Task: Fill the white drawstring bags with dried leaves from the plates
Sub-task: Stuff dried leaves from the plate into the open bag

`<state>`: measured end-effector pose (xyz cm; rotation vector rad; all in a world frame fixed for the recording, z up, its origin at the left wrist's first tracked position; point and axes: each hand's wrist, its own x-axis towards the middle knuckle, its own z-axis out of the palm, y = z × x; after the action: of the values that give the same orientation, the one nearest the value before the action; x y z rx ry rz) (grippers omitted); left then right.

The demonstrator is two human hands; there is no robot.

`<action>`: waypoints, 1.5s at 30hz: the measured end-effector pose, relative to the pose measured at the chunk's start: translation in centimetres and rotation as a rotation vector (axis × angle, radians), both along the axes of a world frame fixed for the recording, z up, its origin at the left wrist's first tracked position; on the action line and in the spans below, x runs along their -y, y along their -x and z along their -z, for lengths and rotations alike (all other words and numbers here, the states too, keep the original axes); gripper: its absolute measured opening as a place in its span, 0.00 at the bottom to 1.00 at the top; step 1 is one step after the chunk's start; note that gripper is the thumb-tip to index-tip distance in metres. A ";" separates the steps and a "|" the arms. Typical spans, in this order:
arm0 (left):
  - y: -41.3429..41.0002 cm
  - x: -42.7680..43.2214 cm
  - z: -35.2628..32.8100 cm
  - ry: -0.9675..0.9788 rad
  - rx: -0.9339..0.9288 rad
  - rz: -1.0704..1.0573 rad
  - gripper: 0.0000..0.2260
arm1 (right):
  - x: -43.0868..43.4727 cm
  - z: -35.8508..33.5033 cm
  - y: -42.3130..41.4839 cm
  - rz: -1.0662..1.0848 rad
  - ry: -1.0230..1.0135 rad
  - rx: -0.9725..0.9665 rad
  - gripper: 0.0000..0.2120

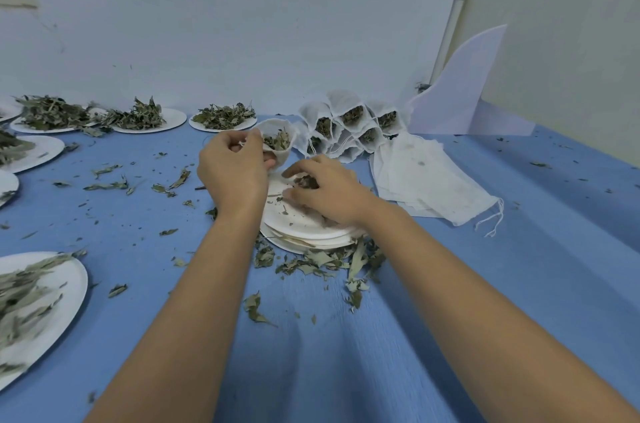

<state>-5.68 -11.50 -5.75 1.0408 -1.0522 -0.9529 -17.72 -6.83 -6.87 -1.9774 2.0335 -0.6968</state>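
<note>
The right hand rests on stacked plates, fingers curled round a clump of leaves. Just left, the left hand pinches an open, part-filled bag by its rim. Filled bags pile beyond both hands, empty bags right of them.

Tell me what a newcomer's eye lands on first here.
At centre, the left hand holds a white drawstring bag open while the right hand gathers dried leaves from a stack of white plates. Behind them, filled bags lie piled at the back of the blue tablecloth.
</note>
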 end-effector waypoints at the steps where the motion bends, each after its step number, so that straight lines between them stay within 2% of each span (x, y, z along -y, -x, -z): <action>1: 0.0 0.0 0.0 0.000 0.002 -0.003 0.03 | -0.3 -0.4 0.1 -0.002 0.025 0.074 0.15; 4: 0.0 0.2 0.2 -0.002 0.025 -0.009 0.04 | -1.4 -1.4 1.0 0.036 0.140 0.264 0.13; 7: 0.1 0.3 0.8 0.004 0.067 0.000 0.05 | -2.3 -2.1 2.2 0.205 0.200 0.194 0.10; 10: 0.2 0.2 1.5 -0.008 0.035 0.060 0.06 | -2.9 -2.6 2.5 0.291 -0.030 0.160 0.10; 13: 0.5 0.1 2.2 -0.034 -0.016 0.127 0.07 | -3.1 -3.0 1.8 0.240 -0.251 0.206 0.13; 17: 0.8 0.3 2.9 -0.039 -0.003 0.142 0.06 | -2.9 -3.1 1.4 0.201 -0.280 0.436 0.21; 20: 0.8 0.5 3.0 -0.039 0.003 0.144 0.06 | -3.1 -3.2 1.9 0.157 -0.282 0.518 0.27; 21: 0.8 0.5 3.0 -0.041 0.009 0.145 0.06 | -3.2 -3.2 2.1 0.133 -0.258 0.479 0.28; 24: 0.8 0.5 3.1 -0.038 0.017 0.144 0.05 | -3.2 -2.8 2.7 0.059 -0.126 0.163 0.32; 25: 0.8 0.5 3.1 -0.036 0.020 0.143 0.05 | -3.2 -2.5 2.8 0.005 -0.103 0.133 0.32; 28: 0.8 0.5 3.2 -0.039 0.021 0.136 0.05 | -2.9 -1.2 2.9 -0.156 -0.145 0.192 0.29; 32: 0.9 0.5 3.0 -0.054 0.026 0.109 0.06 | -2.3 -0.1 3.0 -0.141 -0.179 0.135 0.20; 41: 0.7 0.0 2.3 -0.054 0.043 0.108 0.03 | -2.3 1.0 1.5 0.003 0.106 -0.066 0.11; 43: 0.8 -0.1 2.3 -0.043 0.084 0.111 0.05 | -2.3 1.0 1.2 0.031 0.165 -0.061 0.09; 45: 0.9 -0.3 2.3 -0.026 0.135 0.114 0.08 | -2.3 0.6 1.1 0.068 0.210 0.022 0.08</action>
<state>-6.54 -11.16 -8.10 1.0878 -1.2242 -1.0008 -18.86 -4.50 -7.46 -2.0060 2.0997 -0.9787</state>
